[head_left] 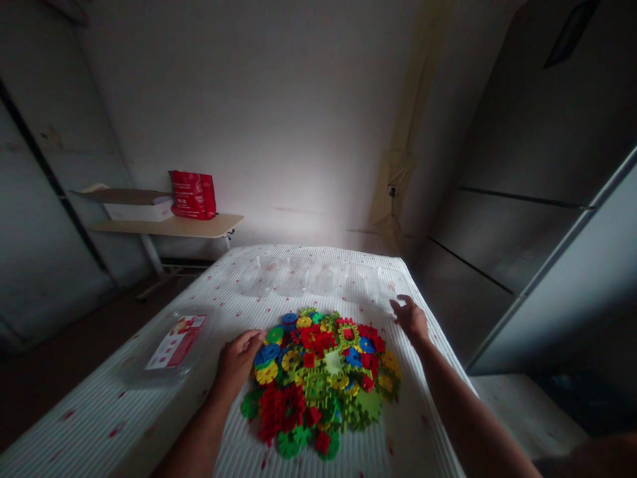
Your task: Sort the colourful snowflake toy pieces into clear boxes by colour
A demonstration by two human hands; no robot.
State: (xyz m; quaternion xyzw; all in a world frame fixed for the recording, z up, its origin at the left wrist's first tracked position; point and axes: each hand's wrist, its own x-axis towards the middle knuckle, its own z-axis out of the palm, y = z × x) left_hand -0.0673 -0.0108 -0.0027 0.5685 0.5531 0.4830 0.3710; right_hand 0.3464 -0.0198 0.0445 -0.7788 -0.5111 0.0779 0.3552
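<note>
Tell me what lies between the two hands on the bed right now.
The head view shows the pile of coloured plastic gear pieces filling the stretch between the left hand and the right hand.

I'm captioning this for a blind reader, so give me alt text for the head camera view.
A person's left hand and right hand rest at either side of a pile of colourful plastic gear pieces on a white bed. A clear plastic container lies to the left, and a side table holding a red bag stands behind.

A heap of red, yellow, green and blue interlocking plastic pieces (321, 378) lies on the bed.
</note>
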